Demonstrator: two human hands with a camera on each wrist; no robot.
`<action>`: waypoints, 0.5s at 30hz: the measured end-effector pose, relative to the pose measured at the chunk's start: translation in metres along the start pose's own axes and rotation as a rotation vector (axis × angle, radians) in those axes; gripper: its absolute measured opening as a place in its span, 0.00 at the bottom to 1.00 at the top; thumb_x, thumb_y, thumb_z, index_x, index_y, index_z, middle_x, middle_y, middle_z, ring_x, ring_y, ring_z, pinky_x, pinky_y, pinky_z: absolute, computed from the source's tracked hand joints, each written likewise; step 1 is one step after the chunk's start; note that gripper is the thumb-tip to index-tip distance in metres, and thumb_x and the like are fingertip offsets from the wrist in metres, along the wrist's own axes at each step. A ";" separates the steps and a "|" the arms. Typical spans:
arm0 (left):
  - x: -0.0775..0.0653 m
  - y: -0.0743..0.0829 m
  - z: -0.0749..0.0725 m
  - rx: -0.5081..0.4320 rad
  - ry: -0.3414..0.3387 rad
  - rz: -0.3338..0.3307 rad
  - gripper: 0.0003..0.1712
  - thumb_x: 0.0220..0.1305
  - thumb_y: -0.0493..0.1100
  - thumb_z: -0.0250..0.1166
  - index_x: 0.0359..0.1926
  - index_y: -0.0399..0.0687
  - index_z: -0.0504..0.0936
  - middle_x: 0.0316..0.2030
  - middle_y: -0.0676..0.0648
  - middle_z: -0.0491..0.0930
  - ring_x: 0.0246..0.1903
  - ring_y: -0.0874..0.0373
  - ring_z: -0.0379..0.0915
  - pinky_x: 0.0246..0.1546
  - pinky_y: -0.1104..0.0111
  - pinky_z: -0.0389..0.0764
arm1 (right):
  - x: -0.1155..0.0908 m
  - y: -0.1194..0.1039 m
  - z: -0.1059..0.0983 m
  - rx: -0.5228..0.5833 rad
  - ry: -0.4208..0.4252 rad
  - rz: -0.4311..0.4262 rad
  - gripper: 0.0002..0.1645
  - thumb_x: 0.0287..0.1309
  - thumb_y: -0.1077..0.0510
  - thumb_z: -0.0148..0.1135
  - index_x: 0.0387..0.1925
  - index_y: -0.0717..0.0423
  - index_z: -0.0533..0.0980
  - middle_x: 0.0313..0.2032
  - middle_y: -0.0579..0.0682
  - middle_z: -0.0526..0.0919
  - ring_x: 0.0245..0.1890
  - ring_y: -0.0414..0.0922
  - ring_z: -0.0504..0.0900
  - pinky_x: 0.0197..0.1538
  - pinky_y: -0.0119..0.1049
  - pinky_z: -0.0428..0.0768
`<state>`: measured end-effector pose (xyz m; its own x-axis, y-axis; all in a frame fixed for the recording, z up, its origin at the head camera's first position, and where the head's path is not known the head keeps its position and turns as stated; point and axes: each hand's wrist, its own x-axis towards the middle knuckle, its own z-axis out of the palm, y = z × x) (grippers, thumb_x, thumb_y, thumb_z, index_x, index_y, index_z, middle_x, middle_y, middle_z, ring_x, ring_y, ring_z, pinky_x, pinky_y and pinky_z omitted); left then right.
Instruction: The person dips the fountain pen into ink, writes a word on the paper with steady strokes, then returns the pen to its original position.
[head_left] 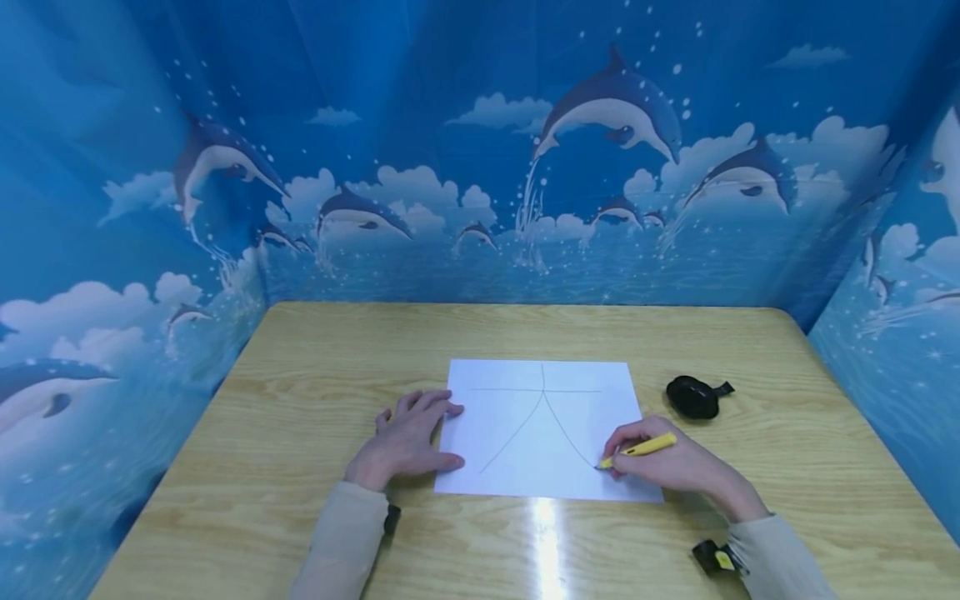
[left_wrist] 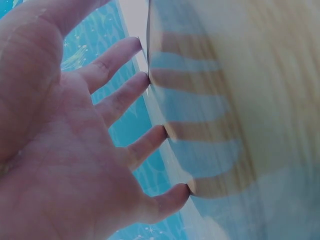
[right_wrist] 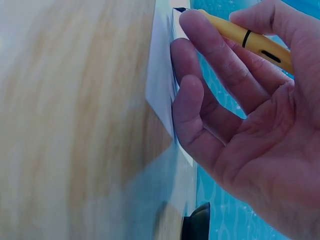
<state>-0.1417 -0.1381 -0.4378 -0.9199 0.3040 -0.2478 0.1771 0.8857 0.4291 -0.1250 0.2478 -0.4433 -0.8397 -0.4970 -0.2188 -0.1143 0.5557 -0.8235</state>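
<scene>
A white sheet of paper lies on the table, bearing a horizontal line, a short vertical line and two curved strokes that spread downward. My right hand pinches a yellow pen, its tip on the paper at the lower end of the right-hand stroke. In the right wrist view, the pen lies between thumb and index finger. The left hand rests at the sheet's left edge with fingers spread. The left wrist view shows that hand's fingertips touching the surface.
Behind the right hand sits a small black dish with a stubby handle. The wooden table has a light glare near its front. A blue curtain printed with dolphins surrounds the back and sides.
</scene>
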 end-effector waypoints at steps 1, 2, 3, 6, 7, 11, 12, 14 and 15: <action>0.000 0.000 0.000 -0.002 0.001 0.003 0.41 0.56 0.58 0.76 0.70 0.62 0.74 0.78 0.52 0.60 0.78 0.38 0.46 0.69 0.26 0.49 | 0.000 0.000 0.000 0.003 -0.001 -0.001 0.08 0.62 0.59 0.66 0.41 0.55 0.85 0.31 0.46 0.89 0.30 0.38 0.82 0.34 0.28 0.75; 0.000 0.000 0.000 -0.003 0.003 0.003 0.41 0.56 0.58 0.76 0.70 0.61 0.74 0.78 0.52 0.60 0.78 0.38 0.46 0.69 0.26 0.49 | -0.001 0.000 0.000 0.006 -0.003 -0.003 0.08 0.62 0.59 0.65 0.41 0.55 0.85 0.31 0.46 0.89 0.30 0.38 0.82 0.34 0.27 0.75; 0.000 0.000 0.000 -0.002 0.001 0.001 0.40 0.56 0.58 0.76 0.70 0.62 0.74 0.78 0.52 0.60 0.78 0.38 0.46 0.69 0.26 0.48 | -0.001 0.000 -0.001 0.007 -0.005 -0.005 0.08 0.62 0.59 0.65 0.41 0.55 0.85 0.31 0.46 0.89 0.30 0.38 0.82 0.34 0.27 0.75; 0.000 0.000 0.001 -0.003 0.003 -0.001 0.40 0.56 0.58 0.76 0.70 0.62 0.74 0.78 0.52 0.59 0.78 0.38 0.45 0.69 0.26 0.48 | -0.002 0.001 -0.001 0.008 -0.008 -0.007 0.07 0.63 0.59 0.65 0.41 0.55 0.85 0.31 0.47 0.89 0.30 0.38 0.82 0.35 0.27 0.75; 0.000 0.000 0.001 -0.003 0.003 -0.004 0.41 0.56 0.58 0.76 0.70 0.62 0.74 0.78 0.53 0.59 0.79 0.38 0.45 0.69 0.26 0.48 | -0.002 0.001 -0.001 0.007 -0.008 -0.005 0.07 0.63 0.59 0.65 0.41 0.55 0.85 0.31 0.46 0.89 0.30 0.37 0.82 0.35 0.27 0.75; 0.001 0.000 0.001 -0.003 0.005 -0.008 0.41 0.56 0.59 0.76 0.70 0.63 0.74 0.78 0.53 0.59 0.79 0.39 0.45 0.69 0.26 0.48 | -0.002 0.001 -0.001 -0.004 -0.009 0.003 0.07 0.63 0.59 0.65 0.41 0.54 0.85 0.31 0.46 0.89 0.30 0.36 0.81 0.36 0.27 0.74; 0.001 0.000 0.001 -0.003 0.006 -0.008 0.41 0.56 0.59 0.76 0.70 0.63 0.74 0.78 0.53 0.59 0.79 0.39 0.45 0.69 0.26 0.48 | -0.002 0.001 -0.001 -0.008 -0.009 0.005 0.08 0.63 0.58 0.65 0.41 0.54 0.85 0.30 0.45 0.89 0.30 0.36 0.81 0.36 0.27 0.74; 0.001 0.000 0.001 -0.002 0.005 -0.009 0.41 0.56 0.59 0.76 0.70 0.63 0.74 0.78 0.53 0.59 0.79 0.38 0.45 0.69 0.26 0.48 | -0.003 0.001 -0.001 -0.016 -0.011 0.007 0.08 0.63 0.58 0.65 0.41 0.53 0.85 0.30 0.44 0.89 0.30 0.36 0.80 0.37 0.27 0.73; 0.001 -0.001 0.001 -0.001 0.005 -0.009 0.41 0.56 0.59 0.76 0.70 0.63 0.74 0.78 0.53 0.59 0.79 0.38 0.45 0.69 0.26 0.48 | -0.003 0.001 -0.001 -0.019 -0.012 0.006 0.08 0.63 0.58 0.65 0.41 0.53 0.85 0.30 0.44 0.89 0.30 0.36 0.80 0.37 0.27 0.73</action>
<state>-0.1423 -0.1380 -0.4395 -0.9233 0.2938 -0.2473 0.1682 0.8883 0.4273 -0.1234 0.2510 -0.4429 -0.8343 -0.5010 -0.2300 -0.1195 0.5716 -0.8118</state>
